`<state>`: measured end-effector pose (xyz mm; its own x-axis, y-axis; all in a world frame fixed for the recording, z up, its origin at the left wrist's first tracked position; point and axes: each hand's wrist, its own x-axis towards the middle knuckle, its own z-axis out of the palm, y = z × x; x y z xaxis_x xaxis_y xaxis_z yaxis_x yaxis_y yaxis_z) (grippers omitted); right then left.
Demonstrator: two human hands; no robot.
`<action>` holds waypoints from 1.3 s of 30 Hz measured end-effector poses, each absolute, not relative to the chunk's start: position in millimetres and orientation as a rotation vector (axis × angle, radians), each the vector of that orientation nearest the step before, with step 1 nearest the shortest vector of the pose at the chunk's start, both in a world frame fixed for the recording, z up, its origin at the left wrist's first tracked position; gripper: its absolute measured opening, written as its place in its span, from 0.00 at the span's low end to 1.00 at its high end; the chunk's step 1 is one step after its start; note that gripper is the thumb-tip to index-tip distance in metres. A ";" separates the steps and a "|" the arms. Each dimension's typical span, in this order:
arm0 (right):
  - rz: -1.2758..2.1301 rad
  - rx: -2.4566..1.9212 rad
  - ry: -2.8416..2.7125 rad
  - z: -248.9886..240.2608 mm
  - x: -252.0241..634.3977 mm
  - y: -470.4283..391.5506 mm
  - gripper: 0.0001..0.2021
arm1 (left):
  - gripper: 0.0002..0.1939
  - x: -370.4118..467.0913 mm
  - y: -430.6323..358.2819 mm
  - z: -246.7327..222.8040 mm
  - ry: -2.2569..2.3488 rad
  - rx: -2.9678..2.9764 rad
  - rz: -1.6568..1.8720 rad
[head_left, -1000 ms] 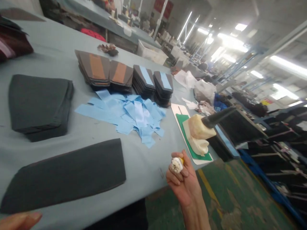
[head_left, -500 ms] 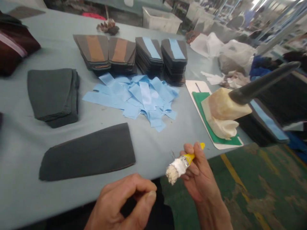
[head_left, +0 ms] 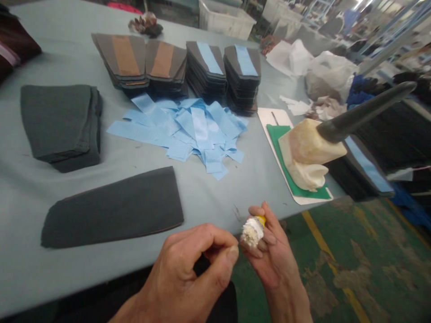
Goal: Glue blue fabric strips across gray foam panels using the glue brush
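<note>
My right hand (head_left: 274, 251) grips a brush by its yellow handle, past the table's front edge. The brush (head_left: 253, 232) points toward me, its pale bristles clumped and its neck wrapped in white. Close beside the bristle end, my left hand (head_left: 198, 264) is closed in a thumb-and-forefinger pinch; whatever lies between those fingertips, if anything, is too small to make out. Left of the hands, a stack of dark fabric pieces (head_left: 114, 208) lies flat on the table. Beyond it is a loose heap of light blue strips (head_left: 202, 130).
A thicker dark fabric stack (head_left: 59, 121) stands at left. Behind the strips are stacks with brown bands (head_left: 126, 56) and stacks with blue bands (head_left: 242, 63). To the right, a cream container (head_left: 306, 148) with a black handle sits on a green pad (head_left: 276, 132) near the table edge.
The brush has turned to face me more end-on, with less handle showing. My left hand has moved right, closer to the bristles. The view has shifted slightly.
</note>
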<state>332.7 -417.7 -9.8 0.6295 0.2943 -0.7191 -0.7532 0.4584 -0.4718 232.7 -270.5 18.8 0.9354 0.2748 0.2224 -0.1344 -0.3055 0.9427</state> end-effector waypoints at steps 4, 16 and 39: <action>0.681 -0.869 0.619 -9.5 329.4 -423.5 0.34 | 0.10 238.5 -273.5 17.7 0.116 1.803 0.363; 0.496 -1.140 0.130 -3.2 327.4 -439.5 0.25 | 0.11 226.3 -274.3 17.6 0.234 1.735 0.141; 0.506 -1.403 0.024 -6.3 335.1 -458.6 0.26 | 0.11 224.1 -272.7 2.3 -0.044 2.044 0.280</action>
